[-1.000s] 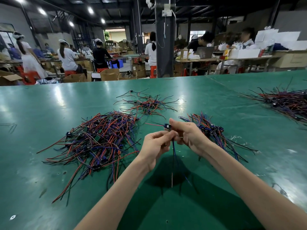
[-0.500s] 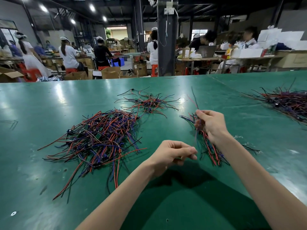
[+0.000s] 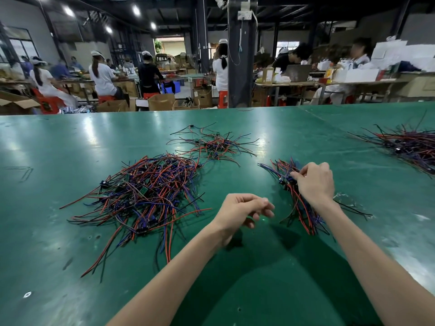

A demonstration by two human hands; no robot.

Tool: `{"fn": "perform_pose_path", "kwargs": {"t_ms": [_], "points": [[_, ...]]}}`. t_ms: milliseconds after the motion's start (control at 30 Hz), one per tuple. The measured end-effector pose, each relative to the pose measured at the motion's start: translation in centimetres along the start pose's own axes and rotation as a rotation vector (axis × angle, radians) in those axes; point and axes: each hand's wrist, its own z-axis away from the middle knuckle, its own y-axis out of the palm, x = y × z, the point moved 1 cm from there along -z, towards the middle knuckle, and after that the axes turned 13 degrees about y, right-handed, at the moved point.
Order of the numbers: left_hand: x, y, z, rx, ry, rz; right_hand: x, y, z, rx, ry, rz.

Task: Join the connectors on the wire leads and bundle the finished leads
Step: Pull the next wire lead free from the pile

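A big tangle of red, blue and black wire leads [image 3: 146, 191] with small dark connectors lies left of centre on the green table [image 3: 70, 142]. A neater pile of finished leads [image 3: 300, 208] lies to the right. My right hand [image 3: 315, 182] rests on top of that pile, and its thumb and forefinger pinch a wire lead by its connector [image 3: 286, 180]. My left hand [image 3: 244, 208] hovers above the table between the two piles. Its fingers are loosely curled and hold nothing.
A smaller scatter of leads [image 3: 214, 144] lies farther back at the centre. Another heap of leads [image 3: 409, 144] sits at the far right edge. Beyond the table's far edge are a dark pillar [image 3: 240, 67], cardboard boxes and seated workers at benches.
Both hands were together on one lead a second ago. My right hand carried that lead right and has lowered it onto the finished pile. My left hand let go and drifted slightly right.
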Motion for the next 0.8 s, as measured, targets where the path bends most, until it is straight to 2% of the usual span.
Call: {"fn": "perform_pose_path", "kwargs": {"t_ms": [33,100,167,200,300,367,500,633,700,800], "points": [[-0.1,-0.5,-0.2,-0.080,0.039,-0.115,0.2,0.0,0.3,-0.045,-0.054,0.054],[-0.1,-1.8,-0.6,-0.255,0.152,-0.545,0.9,0.2,1.5,-0.128,-0.195,0.125],[-0.4,-2.8,-0.6,-0.351,0.199,-0.980,2.0,0.7,3.2,-0.132,-0.325,0.165],[-0.6,-3.2,-0.5,-0.387,0.205,-1.100,2.5,1.2,4.3,-0.105,-0.384,0.196],[-1.6,-5.2,-0.6,-0.496,0.230,-1.255,3.3,3.1,7.2,-0.012,-0.535,0.246],[-2.5,-7.3,-0.9,-0.564,0.144,-1.310,3.3,3.9,8.5,0.018,-0.610,0.242],[-4.2,-12.3,-0.4,-0.663,-0.180,-1.480,3.2,4.4,9.2,0.023,-0.668,0.281],[-4.0,-16.5,1.0,-0.557,-0.541,-1.644,3.5,4.4,9.9,0.027,-0.713,0.329],[-3.4,-17.4,1.2,-0.523,-0.583,-1.677,3.5,4.3,10.0,0.014,-0.721,0.338],[-3.2,-18.0,1.2,-0.573,-0.497,-1.705,3.2,4.4,9.8,0.032,-0.720,0.329]]}}
